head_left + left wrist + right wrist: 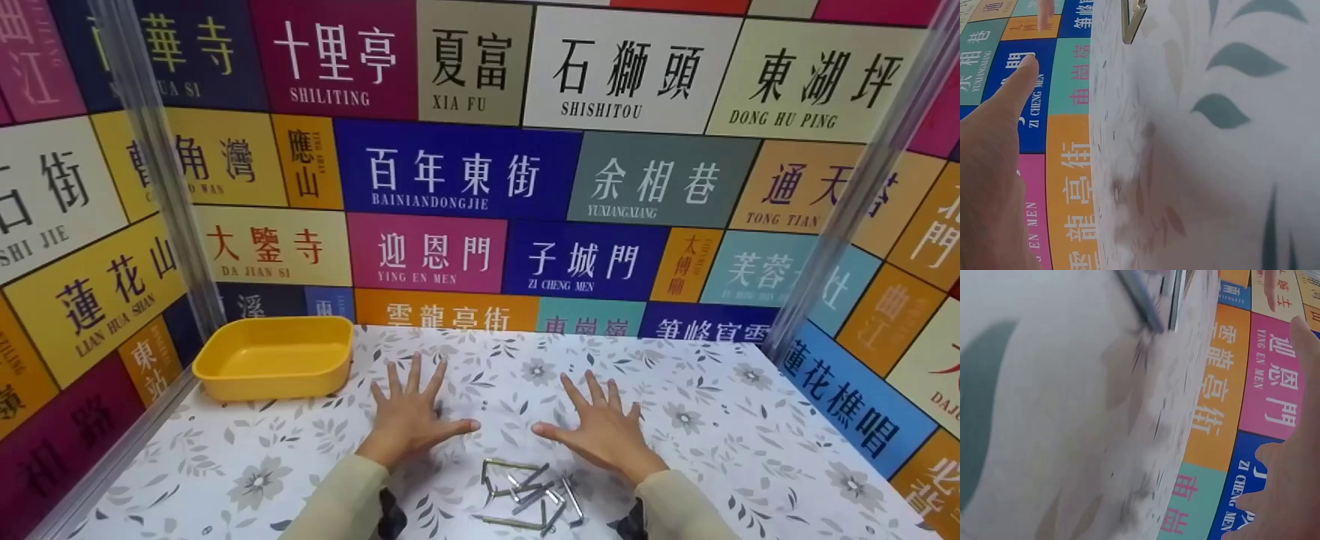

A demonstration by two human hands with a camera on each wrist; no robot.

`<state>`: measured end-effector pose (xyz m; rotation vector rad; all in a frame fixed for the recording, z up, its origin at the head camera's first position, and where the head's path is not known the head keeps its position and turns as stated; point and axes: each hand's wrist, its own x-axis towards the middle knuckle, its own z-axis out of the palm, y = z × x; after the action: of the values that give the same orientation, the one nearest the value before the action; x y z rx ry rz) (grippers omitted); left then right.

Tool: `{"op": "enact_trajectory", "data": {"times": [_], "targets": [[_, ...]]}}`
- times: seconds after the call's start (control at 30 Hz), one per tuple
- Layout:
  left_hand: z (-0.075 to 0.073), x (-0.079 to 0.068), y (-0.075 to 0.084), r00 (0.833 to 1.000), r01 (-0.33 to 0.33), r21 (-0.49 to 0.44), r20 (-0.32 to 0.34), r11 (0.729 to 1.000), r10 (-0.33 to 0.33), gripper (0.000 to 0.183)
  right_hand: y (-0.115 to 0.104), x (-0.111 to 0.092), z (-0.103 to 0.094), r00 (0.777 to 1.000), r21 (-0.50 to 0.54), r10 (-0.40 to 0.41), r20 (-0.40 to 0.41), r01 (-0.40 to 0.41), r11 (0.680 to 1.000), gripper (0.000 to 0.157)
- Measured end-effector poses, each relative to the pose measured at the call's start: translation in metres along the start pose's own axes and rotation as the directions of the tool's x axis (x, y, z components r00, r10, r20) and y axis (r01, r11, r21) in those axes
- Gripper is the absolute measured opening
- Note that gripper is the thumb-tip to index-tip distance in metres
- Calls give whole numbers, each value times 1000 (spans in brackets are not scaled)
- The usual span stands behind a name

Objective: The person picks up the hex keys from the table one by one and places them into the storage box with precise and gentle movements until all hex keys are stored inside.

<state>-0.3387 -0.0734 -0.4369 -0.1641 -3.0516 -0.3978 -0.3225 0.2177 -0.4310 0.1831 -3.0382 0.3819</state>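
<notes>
My left hand (411, 416) is held out over the patterned table with its fingers spread, holding nothing. To its right, my right hand (604, 427) is spread the same way and is also bare. The two thumbs point toward each other with a gap between them. Nearer to me, between the forearms, lies a loose pile of thin, L-shaped metal rods (531, 495) resembling hex keys, some overlapping. In the left wrist view, the end of one bent rod (1132, 25) shows at the top. Two straight rod ends (1145, 304) appear in the right wrist view, partly cut off.
A yellow plastic basin (274, 382) stands at the table's back left corner. The white tabletop (480, 390) bears a grey leaf and flower print. Colourful sign-covered walls (457, 172) enclose the back and sides, with clear upright posts (847, 187) at the corners.
</notes>
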Motion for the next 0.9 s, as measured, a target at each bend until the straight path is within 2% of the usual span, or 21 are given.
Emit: {"op": "enact_trajectory", "data": {"times": [0.17,0.3,0.4,0.47,0.53,0.63,0.77,0.87,0.9], "targets": [[-6,-9,-12,998,-20,-13,-57,1000,19,115,-16,1,-2,1000,62,-12,-8,12,998,100],[-9,-16,-23,995,-26,-26,-102,999,23,114,-29,2,1,1000,155,-17,-16,19,988,97],[-12,-22,-34,990,7,-47,-139,999,-14,108,-41,3,3,998,238,-45,-34,52,970,95],[-14,-27,-43,985,45,-78,-165,996,-58,102,-50,3,5,997,331,-66,-36,74,941,91],[-16,-31,-53,975,87,-128,-195,988,-111,97,-59,3,6,996,438,-87,-35,94,894,85],[-21,-37,-71,949,147,-202,-246,968,-195,92,-74,5,10,994,573,-105,-26,101,813,78],[-24,-42,-94,911,214,-282,-289,935,-296,91,-91,9,16,994,688,-108,-5,82,721,75],[-23,-45,-108,876,245,-343,-322,907,-358,92,-101,11,22,989,802,-136,50,41,596,76],[-22,-46,-113,862,244,-365,-343,899,-373,92,-104,11,24,986,840,-152,70,24,543,77]]}}
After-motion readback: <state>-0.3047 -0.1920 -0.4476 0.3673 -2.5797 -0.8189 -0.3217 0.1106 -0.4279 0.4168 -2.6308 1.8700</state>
